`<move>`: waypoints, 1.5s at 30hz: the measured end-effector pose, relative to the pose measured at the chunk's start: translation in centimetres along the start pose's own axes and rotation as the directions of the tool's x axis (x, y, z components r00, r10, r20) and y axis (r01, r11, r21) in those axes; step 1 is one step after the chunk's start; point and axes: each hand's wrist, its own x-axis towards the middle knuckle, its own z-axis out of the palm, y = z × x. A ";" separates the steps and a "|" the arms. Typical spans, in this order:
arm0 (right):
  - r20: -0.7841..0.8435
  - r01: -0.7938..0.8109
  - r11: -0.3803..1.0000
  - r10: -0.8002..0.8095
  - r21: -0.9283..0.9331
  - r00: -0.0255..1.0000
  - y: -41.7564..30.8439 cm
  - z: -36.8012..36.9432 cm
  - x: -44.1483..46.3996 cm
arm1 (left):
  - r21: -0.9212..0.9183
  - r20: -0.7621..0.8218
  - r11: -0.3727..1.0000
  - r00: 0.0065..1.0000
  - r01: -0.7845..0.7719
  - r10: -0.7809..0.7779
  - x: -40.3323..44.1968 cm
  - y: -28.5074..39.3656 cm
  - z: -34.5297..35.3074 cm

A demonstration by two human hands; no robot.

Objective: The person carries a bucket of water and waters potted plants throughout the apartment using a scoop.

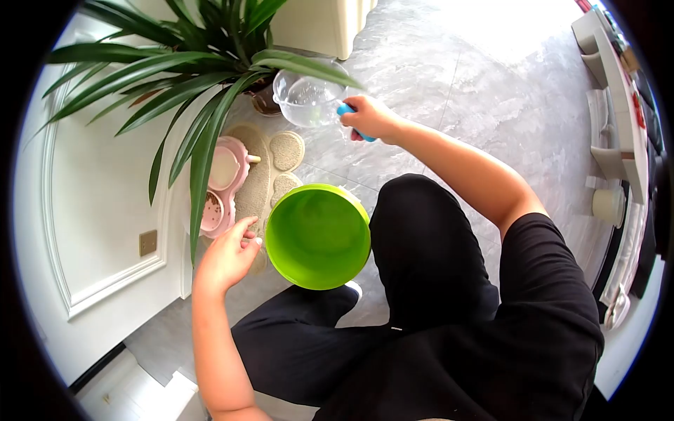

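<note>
My right hand (368, 118) is wrapped round the blue handle of a clear plastic water dipper (309, 102). The dipper's bowl is beside the potted plant (210, 63), and one long leaf crosses over its rim. A bright green bucket (318, 238) stands in front of my knees, and only its smooth inner wall and bottom show. Just left of its rim is my left hand (230, 254), with thumb and fingers apart and nothing held. Near that hand lies a pink double pet bowl (242, 175), partly covered by leaves.
Under the pet bowl is a beige paw-shaped mat (286, 149). A white panelled door or wall (119, 210) with a socket plate (147, 243) borders the left. Grey marbled floor (449, 105) stretches ahead. A shelf unit (609, 119) with items runs along the right.
</note>
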 end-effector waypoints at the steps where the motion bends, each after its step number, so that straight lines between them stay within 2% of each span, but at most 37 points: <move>1: -0.010 0.000 1.000 0.000 0.008 1.000 -0.2 0.4 0.0 | 0.020 0.004 1.000 1.000 -0.011 0.011 0.3 0.0 0.3; 3: -0.151 0.037 0.994 -0.021 0.104 0.988 -1.0 1.4 0.2 | 0.047 0.003 0.999 1.000 -0.019 0.019 1.1 0.4 1.1; 5: -0.158 0.028 0.990 -0.005 0.142 0.987 -1.0 1.9 1.3 | 0.181 -0.145 0.928 0.924 -0.326 0.353 2.4 2.3 1.9; 6: -0.196 0.021 0.988 0.010 0.154 0.981 -1.2 2.1 1.6 | 0.242 -0.196 0.860 0.846 -0.448 0.496 3.5 4.4 1.8; 8: -0.254 0.025 0.980 0.026 0.198 0.967 -1.5 2.3 2.3 | 0.331 -0.266 0.681 0.627 -0.654 0.732 8.2 9.4 1.1; 9: -0.254 0.042 0.981 0.008 0.188 0.967 -1.6 2.3 2.5 | 0.355 -0.297 0.597 0.518 -0.719 0.802 11.3 12.1 0.2; 10: -0.271 0.028 0.967 0.042 0.252 0.962 -1.6 2.4 2.7 | 0.334 -0.356 0.562 0.451 -0.757 0.819 13.9 15.3 -1.3; 11: -0.285 0.013 0.948 0.082 0.318 0.955 -1.5 2.7 2.7 | 0.492 -0.397 0.486 0.310 -0.722 0.864 17.2 17.7 -2.6; 12: -0.286 0.006 0.940 0.098 0.341 0.953 -1.3 2.8 2.8 | 0.523 -0.422 0.542 0.353 -0.658 0.835 19.2 20.2 -3.9; 13: -0.292 0.018 0.923 0.103 0.384 0.951 -0.9 3.2 3.0 | 0.600 -0.437 0.532 0.313 -0.597 0.843 22.7 21.0 -4.4; 14: -0.286 0.002 0.901 0.135 0.433 0.949 -1.2 3.5 3.2 | 0.725 -0.414 0.552 0.379 -0.412 0.827 25.0 21.8 -4.8; 15: -0.276 -0.020 0.874 0.175 0.486 0.945 -1.3 3.8 3.2 | 0.721 -0.421 0.559 0.382 -0.409 0.823 26.9 22.0 -5.4; 16: -0.270 -0.025 0.875 0.176 0.483 0.947 -1.5 4.1 3.3 | 0.839 -0.334 0.498 0.515 -0.220 0.790 28.6 21.6 -6.2; 17: -0.296 -0.001 0.867 0.172 0.499 0.939 -1.8 4.3 3.4 | 0.926 -0.263 0.375 0.643 -0.042 0.720 30.0 20.9 -6.9; 19: -0.322 0.018 0.850 0.179 0.526 0.930 -2.1 4.9 3.8 | 0.952 -0.281 0.282 0.713 0.121 0.643 32.3 18.3 -7.7; 21: -0.405 0.080 0.863 0.151 0.499 0.902 -2.3 5.3 4.4 | 0.955 -0.286 0.249 0.724 0.161 0.628 33.2 16.4 -8.2; 23: -0.440 0.090 0.877 0.146 0.472 0.886 -2.7 5.9 4.8 | 0.954 -0.291 0.089 0.816 0.286 0.500 31.4 15.6 -8.2; 25: -0.436 0.058 0.870 0.187 0.489 0.880 -3.4 6.6 5.9 | 0.952 -0.299 0.084 0.833 0.295 0.466 31.2 14.8 -8.2; 26: -0.450 0.067 0.869 0.186 0.490 0.873 -3.4 7.3 7.0 | 0.949 -0.303 0.082 0.807 0.305 0.507 31.2 14.1 -8.2; 27: -0.545 0.128 0.908 0.122 0.399 0.829 -0.9 8.8 11.1 | 0.951 -0.297 0.081 0.808 0.298 0.509 31.2 13.7 -8.1; 30: -0.564 0.100 0.940 0.108 0.325 0.819 -2.6 10.4 11.7 | 0.946 -0.313 0.132 0.735 0.295 0.602 31.5 12.1 -8.4; 31: -0.655 0.129 0.971 0.035 0.200 0.755 -3.1 11.0 11.8 | 0.948 -0.308 0.128 0.738 0.292 0.601 31.6 11.7 -8.5; 32: -0.730 0.144 0.987 -0.050 0.068 0.681 -3.4 11.5 11.9 | 0.948 -0.303 0.132 0.692 0.290 0.655 31.7 11.1 -8.6; 33: -0.731 0.149 0.987 -0.052 0.068 0.680 -3.5 11.9 11.7 | 0.946 -0.300 0.137 0.639 0.293 0.709 31.7 10.5 -8.5; 35: -0.685 0.166 0.976 -0.027 0.139 0.728 -4.7 12.5 11.1 | 0.948 -0.296 0.139 0.641 0.285 0.708 31.2 9.8 -8.6; 40: -0.684 0.190 0.978 -0.078 0.090 0.725 -4.7 13.6 12.3 | 0.956 -0.287 0.153 0.681 0.252 0.673 30.0 9.8 -8.9; 42: -0.728 0.211 0.976 -0.112 0.045 0.677 -4.6 14.1 13.0 | 0.961 -0.265 0.133 0.675 0.242 0.689 29.6 9.7 -8.9; 45: -0.705 0.181 0.982 -0.087 0.060 0.704 -5.2 14.3 13.0 | 0.964 -0.259 0.145 0.677 0.222 0.689 29.5 9.3 -8.9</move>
